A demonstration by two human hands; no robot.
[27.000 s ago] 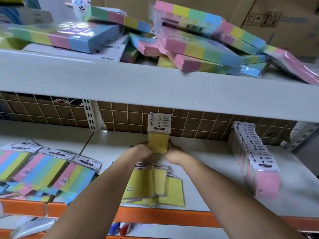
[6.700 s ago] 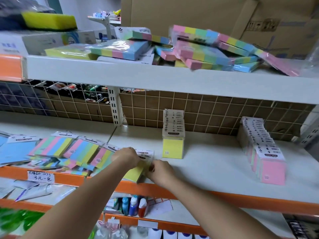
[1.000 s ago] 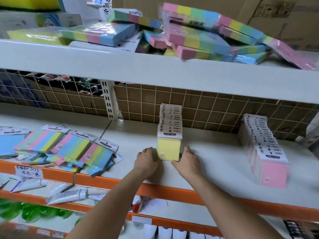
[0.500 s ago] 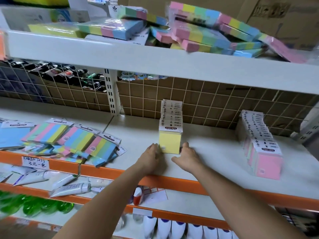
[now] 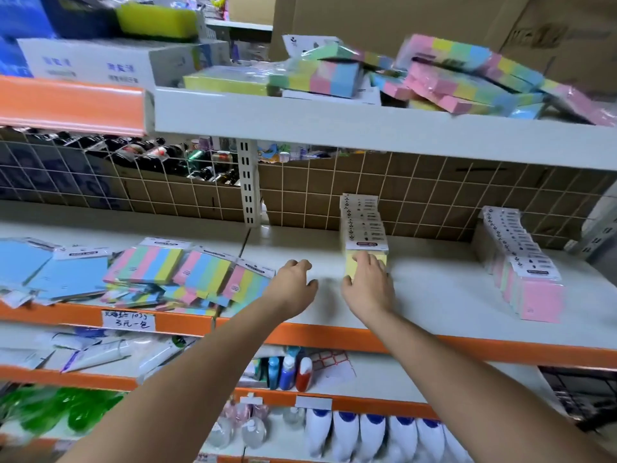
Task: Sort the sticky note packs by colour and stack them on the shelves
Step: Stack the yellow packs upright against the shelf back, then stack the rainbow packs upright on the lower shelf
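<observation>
A row of yellow sticky note packs [image 5: 364,235] stands upright on the middle shelf [image 5: 434,289], running from near the front back to the wire grid panel [image 5: 417,192]. Each pack has a white header card on top. The right hand [image 5: 369,282] rests against the front pack of this row, fingers extended and loosely spread over its yellow face, not curled round it. The left hand [image 5: 293,284] hovers above the bare shelf just left of the row, fingers loosely bent and holding nothing; it is apart from the packs.

To the right on the same shelf, well apart, stands a similar row of pink sticky note packs [image 5: 531,282], also upright. To the left lie flat rainbow-striped packs [image 5: 190,272] overlapping one another in a loose pile, and beyond them blue packs [image 5: 56,275]. A handwritten price label [image 5: 128,320] is stuck to the orange front edge below them.

On the upper shelf [image 5: 334,125], large multicoloured note blocks [image 5: 450,81] lie heaped untidily in plastic wrap. On lower shelves are tubes [image 5: 100,355], small bottles [image 5: 288,370] and white bottles [image 5: 367,436].
</observation>
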